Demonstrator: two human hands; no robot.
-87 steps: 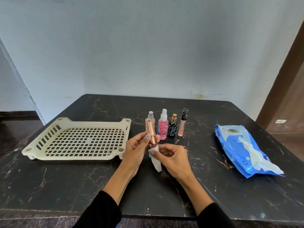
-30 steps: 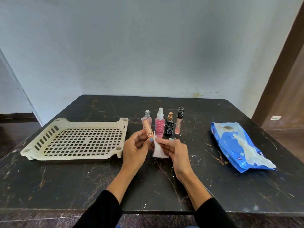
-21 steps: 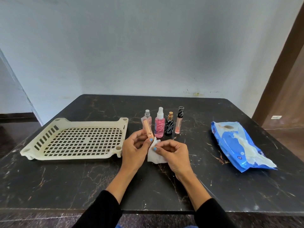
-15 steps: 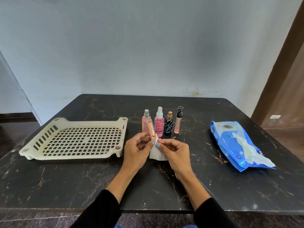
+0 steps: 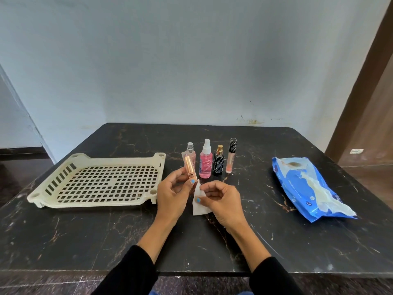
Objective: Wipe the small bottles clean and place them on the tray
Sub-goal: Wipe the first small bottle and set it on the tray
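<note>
The left hand (image 5: 172, 194) pinches the gold tube (image 5: 189, 167) upright so the right hand (image 5: 221, 199), pinching the wipe (image 5: 198, 206), can rub it.

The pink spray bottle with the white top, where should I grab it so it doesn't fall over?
Grip the pink spray bottle round its wide body, below the narrow white nozzle, coming from the front. It stands upright with the clear bottle and the black bottle close on either side, so pinching front and back is probably safest.
</note>
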